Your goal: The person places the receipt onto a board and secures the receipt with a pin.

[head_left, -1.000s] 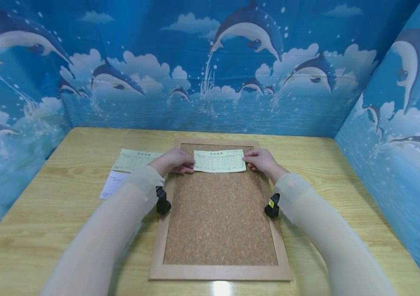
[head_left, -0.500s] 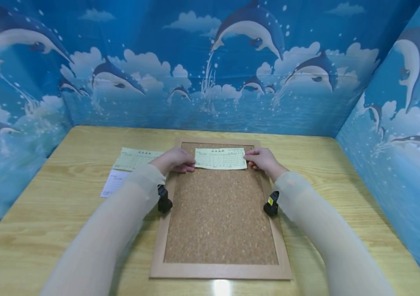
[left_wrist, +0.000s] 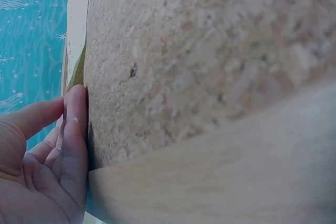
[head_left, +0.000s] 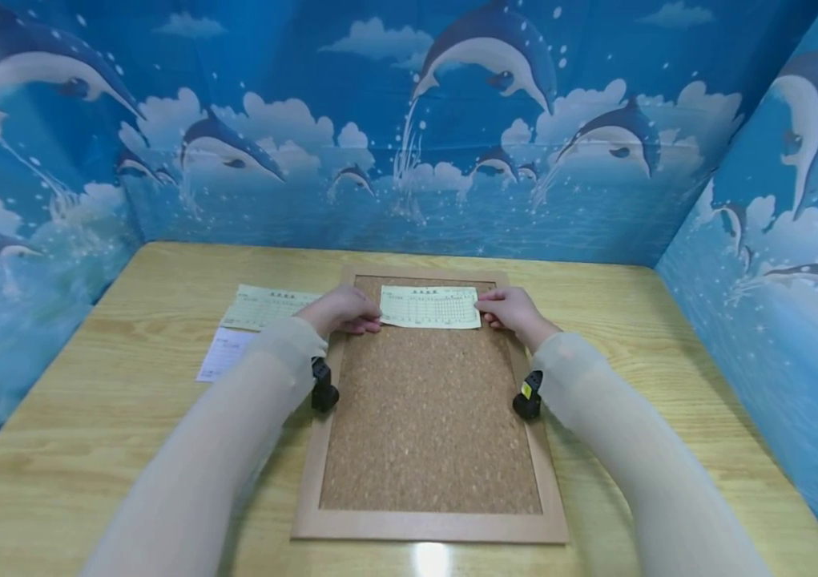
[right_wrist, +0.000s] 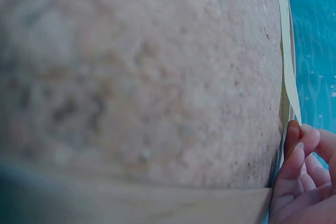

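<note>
A pale yellow-green printed paper form lies across the upper part of a framed cork board. My left hand pinches the form's left end between thumb and fingers; in the left wrist view the left hand has its fingertips close to the cork, with the paper's edge curving up a little. At the other end my right hand pinches the right edge. The right wrist view shows the right hand's thumb and forefinger on the paper's corner, slightly lifted off the cork.
Left of the board, another yellow-green form lies on the wooden table. Below it a white printed slip is partly covered by the left sleeve. A blue dolphin-patterned cloth rises behind the table and at both sides.
Both hands keep their hold on the form, which now looks slightly flatter and straighter along its lower edge. The whole view has shifted a little; the other papers lie as before.
</note>
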A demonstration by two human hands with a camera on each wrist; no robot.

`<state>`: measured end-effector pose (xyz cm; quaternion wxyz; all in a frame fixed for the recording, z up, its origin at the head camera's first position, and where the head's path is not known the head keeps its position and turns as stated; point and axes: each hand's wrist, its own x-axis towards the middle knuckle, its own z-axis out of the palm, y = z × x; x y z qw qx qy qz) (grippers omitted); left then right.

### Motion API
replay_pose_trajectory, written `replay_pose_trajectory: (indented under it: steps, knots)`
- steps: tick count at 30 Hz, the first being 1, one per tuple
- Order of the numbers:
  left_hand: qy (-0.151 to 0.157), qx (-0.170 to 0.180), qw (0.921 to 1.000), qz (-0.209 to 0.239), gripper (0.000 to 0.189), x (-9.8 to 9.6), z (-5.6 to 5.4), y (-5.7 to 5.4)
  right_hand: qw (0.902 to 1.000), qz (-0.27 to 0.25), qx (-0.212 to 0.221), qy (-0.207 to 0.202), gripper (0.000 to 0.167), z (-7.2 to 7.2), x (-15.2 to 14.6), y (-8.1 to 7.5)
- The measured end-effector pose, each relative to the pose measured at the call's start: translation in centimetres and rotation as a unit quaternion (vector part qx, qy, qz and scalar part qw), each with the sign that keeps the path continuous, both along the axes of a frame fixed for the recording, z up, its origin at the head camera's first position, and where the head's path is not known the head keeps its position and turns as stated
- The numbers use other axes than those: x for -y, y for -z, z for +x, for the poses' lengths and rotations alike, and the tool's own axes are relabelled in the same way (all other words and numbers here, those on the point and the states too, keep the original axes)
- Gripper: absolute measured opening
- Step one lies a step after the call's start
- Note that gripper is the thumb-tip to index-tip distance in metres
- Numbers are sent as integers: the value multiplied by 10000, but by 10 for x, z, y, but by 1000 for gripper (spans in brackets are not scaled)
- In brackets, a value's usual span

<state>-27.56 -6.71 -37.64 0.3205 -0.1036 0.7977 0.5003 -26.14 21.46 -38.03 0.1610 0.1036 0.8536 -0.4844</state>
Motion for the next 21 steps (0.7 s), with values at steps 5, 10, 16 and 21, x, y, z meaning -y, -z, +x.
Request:
replay_pose_trajectory:
  steps: [5,10,16,21]
  knots:
    - [-56,29,10000,48,19,-1,-1,0,10000,-5,40,36,34,-1,-1,1]
    - [-115,130,9998,92,21,-1,-2,1,9999,-96,43,46,35,0,-2,0]
    - [-140,153,9995,223,23,0,-2,-1,9999,-104,17,-53,37,0,-2,-3]
    - [-124,66,9995,277,23,3,-3,-6,9997,2,-3,-235,37,1,-2,-5]
